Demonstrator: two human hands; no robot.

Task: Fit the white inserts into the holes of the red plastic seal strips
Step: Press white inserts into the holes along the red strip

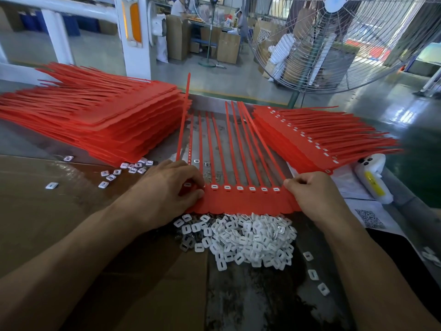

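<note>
Red plastic: one seal strip sheet [238, 201] lies flat on the worktop [250, 302] before us, white inserts [226, 187] already seated along its row of holes. We judge it light, thin and floppy, best held by the broad tag edge, not the long tails. Left hand [171, 187] pinches its left end with curled fingers; right hand [310, 192] pinches the right end. Loose white inserts [250, 237], small, hard, likely slippery, are heaped just beside. Unfilled stack [95, 115] left, filled stack [322, 137] right. Cardboard sheet [71, 211] covers part of the worktop. Factory floor, standing fan [346, 44] beyond.
</note>
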